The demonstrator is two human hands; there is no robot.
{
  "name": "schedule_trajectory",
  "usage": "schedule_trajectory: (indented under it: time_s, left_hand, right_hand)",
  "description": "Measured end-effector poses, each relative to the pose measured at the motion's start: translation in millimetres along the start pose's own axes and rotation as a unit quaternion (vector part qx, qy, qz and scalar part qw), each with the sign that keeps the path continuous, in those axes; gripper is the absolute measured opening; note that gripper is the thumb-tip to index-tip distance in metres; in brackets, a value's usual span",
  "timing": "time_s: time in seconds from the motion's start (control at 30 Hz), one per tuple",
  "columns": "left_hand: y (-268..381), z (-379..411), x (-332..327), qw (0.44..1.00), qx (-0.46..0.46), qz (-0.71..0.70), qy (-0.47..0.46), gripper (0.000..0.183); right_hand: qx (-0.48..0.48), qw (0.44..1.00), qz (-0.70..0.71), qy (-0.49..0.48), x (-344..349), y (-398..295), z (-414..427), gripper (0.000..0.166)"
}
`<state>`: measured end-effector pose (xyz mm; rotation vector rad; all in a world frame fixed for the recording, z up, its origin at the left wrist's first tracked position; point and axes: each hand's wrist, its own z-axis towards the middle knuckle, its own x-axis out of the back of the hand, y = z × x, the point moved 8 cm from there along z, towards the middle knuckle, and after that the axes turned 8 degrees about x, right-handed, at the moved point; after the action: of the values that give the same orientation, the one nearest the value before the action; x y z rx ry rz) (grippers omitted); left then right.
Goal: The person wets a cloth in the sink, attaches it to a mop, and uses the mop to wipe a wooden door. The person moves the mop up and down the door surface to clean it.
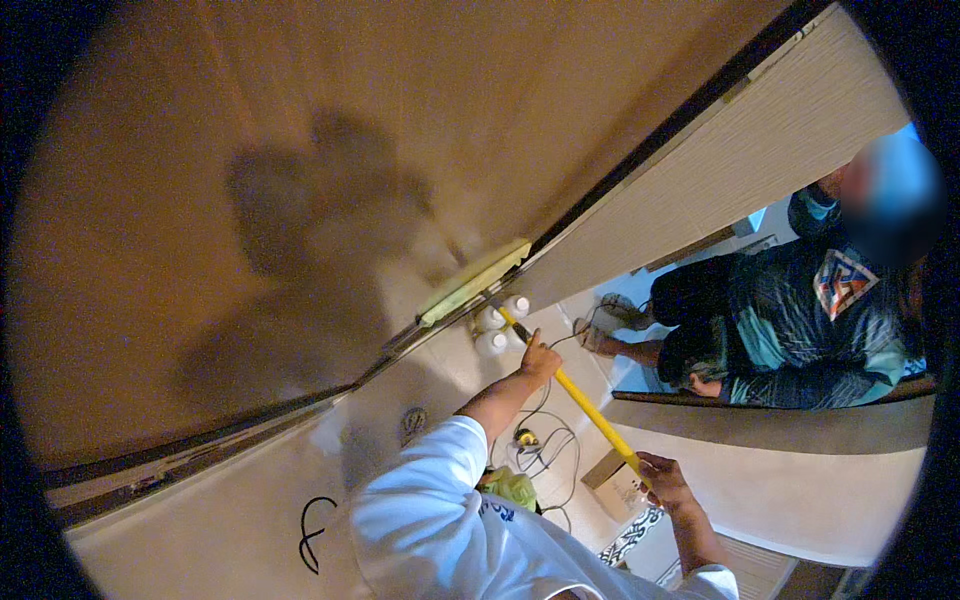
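My left hand [541, 361] grips the upper part of a yellow pole [589, 405]. Lower down, my right hand [661, 480] is closed around the same pole near its end. At the pole's far end is a long, narrow head with a pale yellow-green cover [476, 285]. This cover lies along the dark-trimmed edge of a large brown panel [187, 225] and appears to touch it. Shadows of my body and the pole fall across the panel. Beyond my left hand, several white plastic jugs [492, 343] with white caps stand on the light floor [442, 367], partly behind the pole.
A person in a dark jacket [795, 322] is at an opening on the right. Black cords [574, 450] trail across the floor near a yellow-and-black object [527, 439]. A cardboard box [619, 484], a light green bundle [511, 487], a round drain [413, 424] and a black cable [306, 536] lie around me.
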<state>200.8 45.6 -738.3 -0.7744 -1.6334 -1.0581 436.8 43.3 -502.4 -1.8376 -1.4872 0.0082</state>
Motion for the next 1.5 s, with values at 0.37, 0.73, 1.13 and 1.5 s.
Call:
schedule_trajectory:
  time_s: [0.37, 0.73, 1.13, 1.5]
  left_hand:
    - [13.2, -59.5, -3.3, 0.997, -0.066, 0.037, -0.017, 0.012]
    - [99.7, -124.5, 152.9, 0.984, -0.154, -0.085, 0.025, 0.007]
    - [167.2, -183.8, 399.2, 0.864, -0.27, 0.008, 0.425, 0.007]
    - [172.7, -183.5, 455.7, 0.734, -0.304, -0.053, 0.605, 0.018]
  right_hand:
    - [-0.068, 0.997, -0.018, 0.015, -19.1, 71.0, -34.6, 0.03]
    - [0.022, 0.998, 0.025, 0.057, 66.7, 143.8, -107.1, 0.031]
    - [0.339, 0.914, 0.106, 0.195, 113.9, 114.1, -126.4, 0.045]
    - [0.381, 0.827, 0.07, 0.409, 148.2, 85.6, -149.9, 0.045]
